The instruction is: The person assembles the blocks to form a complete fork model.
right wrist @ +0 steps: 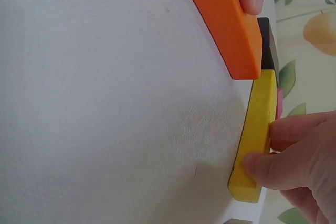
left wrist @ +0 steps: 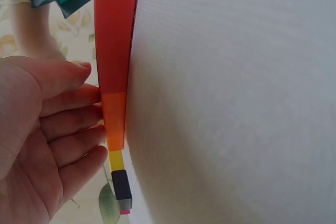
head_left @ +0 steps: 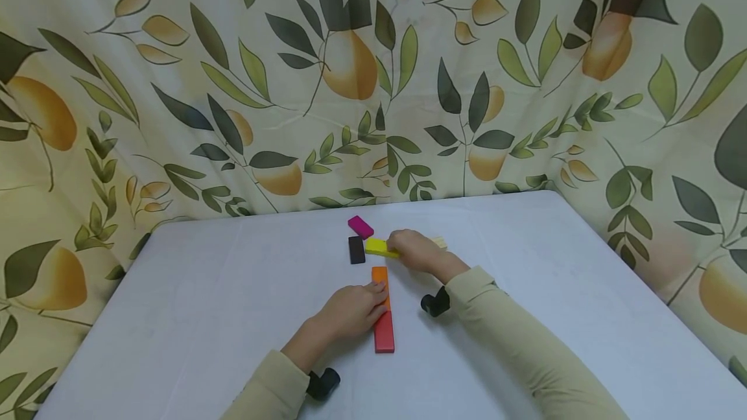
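An orange block (head_left: 380,273) and a red block (head_left: 384,334) lie end to end in a line on the white-covered table. My left hand (head_left: 349,311) is beside them, its fingertips on the orange block where the two meet. In the left wrist view those fingers (left wrist: 79,142) are extended, with the thumb held apart. Farther up, my right hand (head_left: 417,251) pinches a yellow block (head_left: 375,247) between thumb and fingers. The yellow block lies crosswise beyond the orange block's far end, close over the cloth.
A dark block (head_left: 356,250) stands just left of the yellow one, with a magenta block (head_left: 360,226) behind it. Partly hidden past my right hand is a pale block (head_left: 439,242). A patterned curtain (head_left: 373,115) hangs along the table's back edge.
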{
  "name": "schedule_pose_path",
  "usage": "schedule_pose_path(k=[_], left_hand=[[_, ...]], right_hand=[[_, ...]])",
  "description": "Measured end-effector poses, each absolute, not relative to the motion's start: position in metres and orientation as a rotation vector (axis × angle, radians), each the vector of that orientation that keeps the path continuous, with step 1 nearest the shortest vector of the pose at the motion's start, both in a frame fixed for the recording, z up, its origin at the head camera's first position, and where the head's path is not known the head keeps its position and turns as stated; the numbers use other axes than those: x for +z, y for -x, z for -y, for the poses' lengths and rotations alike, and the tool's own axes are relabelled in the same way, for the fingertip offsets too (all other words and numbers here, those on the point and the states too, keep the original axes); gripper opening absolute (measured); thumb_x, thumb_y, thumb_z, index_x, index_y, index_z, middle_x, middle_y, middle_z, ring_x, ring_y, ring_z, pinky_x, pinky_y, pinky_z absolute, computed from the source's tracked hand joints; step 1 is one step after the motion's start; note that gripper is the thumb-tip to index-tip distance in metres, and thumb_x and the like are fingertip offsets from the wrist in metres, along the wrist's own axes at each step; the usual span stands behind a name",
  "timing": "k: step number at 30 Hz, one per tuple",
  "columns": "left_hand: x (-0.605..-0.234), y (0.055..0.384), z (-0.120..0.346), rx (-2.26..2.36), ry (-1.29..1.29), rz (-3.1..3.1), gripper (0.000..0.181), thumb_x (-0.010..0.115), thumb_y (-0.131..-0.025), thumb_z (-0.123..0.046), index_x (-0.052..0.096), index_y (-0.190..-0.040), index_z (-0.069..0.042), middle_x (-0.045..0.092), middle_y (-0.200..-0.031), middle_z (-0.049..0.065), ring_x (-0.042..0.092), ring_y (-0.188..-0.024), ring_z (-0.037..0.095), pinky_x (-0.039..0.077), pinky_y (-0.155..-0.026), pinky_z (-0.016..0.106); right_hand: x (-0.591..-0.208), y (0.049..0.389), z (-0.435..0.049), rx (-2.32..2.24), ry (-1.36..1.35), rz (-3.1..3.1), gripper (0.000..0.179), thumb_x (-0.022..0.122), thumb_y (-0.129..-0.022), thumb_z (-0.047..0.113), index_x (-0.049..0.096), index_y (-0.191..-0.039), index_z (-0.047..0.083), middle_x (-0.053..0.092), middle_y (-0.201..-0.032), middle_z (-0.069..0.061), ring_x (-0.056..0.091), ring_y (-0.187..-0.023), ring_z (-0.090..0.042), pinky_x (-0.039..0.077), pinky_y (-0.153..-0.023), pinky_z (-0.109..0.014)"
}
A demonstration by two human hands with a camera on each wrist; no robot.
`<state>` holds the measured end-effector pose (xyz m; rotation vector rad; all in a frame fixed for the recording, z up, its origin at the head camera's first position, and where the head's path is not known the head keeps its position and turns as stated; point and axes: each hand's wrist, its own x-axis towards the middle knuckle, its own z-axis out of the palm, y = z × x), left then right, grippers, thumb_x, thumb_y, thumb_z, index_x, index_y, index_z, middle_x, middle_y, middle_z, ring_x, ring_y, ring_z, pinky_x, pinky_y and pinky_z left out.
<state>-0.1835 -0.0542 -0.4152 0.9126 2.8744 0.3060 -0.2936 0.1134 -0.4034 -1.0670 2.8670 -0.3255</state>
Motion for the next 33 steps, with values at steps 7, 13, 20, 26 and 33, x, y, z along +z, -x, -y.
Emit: schedule_pose_path(k=[7,13,20,26,33], left_hand=[[-0.4138,0.1830,0.0545,0.308,-0.907,-2.865,0.042,0.057,-0.091,-0.029,0.055,-0.129,-0.011,0.055,-0.127,0.000,0.047,-0.121,0.014,0.043,-0.093,0.029],[-0.4121,0.1831,0.0548,0.307,-0.892,-2.852,0.042,0.057,-0.092,-0.029,0.054,-0.129,-0.011,0.054,-0.128,0.000,0.046,-0.121,0.013,0.042,-0.093,0.030],[-0.4133,0.1828,0.0542,0.314,-0.902,-2.851,0.041,0.057,-0.091,-0.028,0.055,-0.129,-0.011,0.055,-0.127,0.000,0.047,-0.120,0.013,0.043,-0.093,0.029],[-0.4128,0.1828,0.0543,0.313,-0.899,-2.854,0.041,0.057,-0.092,-0.028,0.055,-0.129,-0.012,0.055,-0.127,0.000,0.047,-0.120,0.013,0.043,-0.093,0.030],[-0.4147,0.1848,0.0554,0.315,-0.909,-2.863,0.039,0.055,-0.092,-0.028,0.056,-0.128,-0.012,0.055,-0.127,-0.001,0.048,-0.119,0.012,0.043,-0.092,0.029]], right_hand=[[-0.4027,0.2953,-0.1145,-0.348,1.094,-2.837,0.024,0.065,-0.080,-0.006,0.070,-0.103,0.002,0.065,-0.101,-0.009,0.058,-0.089,-0.021,0.045,-0.091,-0.034],[-0.4017,0.2943,-0.1150,-0.381,1.056,-2.815,0.027,0.066,-0.080,-0.007,0.069,-0.106,0.001,0.065,-0.105,-0.010,0.058,-0.095,-0.022,0.044,-0.092,-0.035],[-0.4032,0.2928,-0.1157,-0.430,1.063,-2.790,0.027,0.065,-0.079,-0.009,0.069,-0.103,0.001,0.065,-0.105,-0.009,0.058,-0.096,-0.022,0.044,-0.092,-0.034],[-0.4035,0.2915,-0.1143,-0.441,1.067,-2.792,0.026,0.066,-0.078,-0.009,0.070,-0.102,0.001,0.064,-0.106,-0.009,0.058,-0.099,-0.022,0.044,-0.091,-0.035],[-0.4067,0.2927,-0.1114,-0.432,1.079,-2.798,0.027,0.066,-0.079,-0.007,0.069,-0.104,0.004,0.065,-0.104,-0.006,0.059,-0.098,-0.020,0.044,-0.091,-0.032]])
